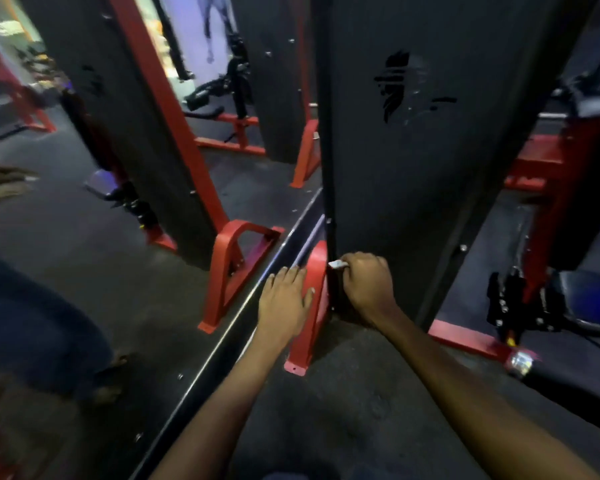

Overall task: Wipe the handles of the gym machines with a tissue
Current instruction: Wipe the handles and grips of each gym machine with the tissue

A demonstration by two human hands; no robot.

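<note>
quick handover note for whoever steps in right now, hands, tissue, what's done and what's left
Left hand: open, fingers flat on the red base bracket of the machine beside the wall mirror.
Right hand: gripping the white tissue, pressed low against the edge of the dark machine panel.
Done: cannot tell which handles are already wiped.
Left: no handle is being wiped now; take the tissue to the machine handles.

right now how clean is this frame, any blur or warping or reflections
Head view: dim light, soft throughout, motion blur heaviest at the left edge; wide-angle bending tilts the dark panel; mirror duplicates the red frame; right hand and tissue stay readable.
</note>
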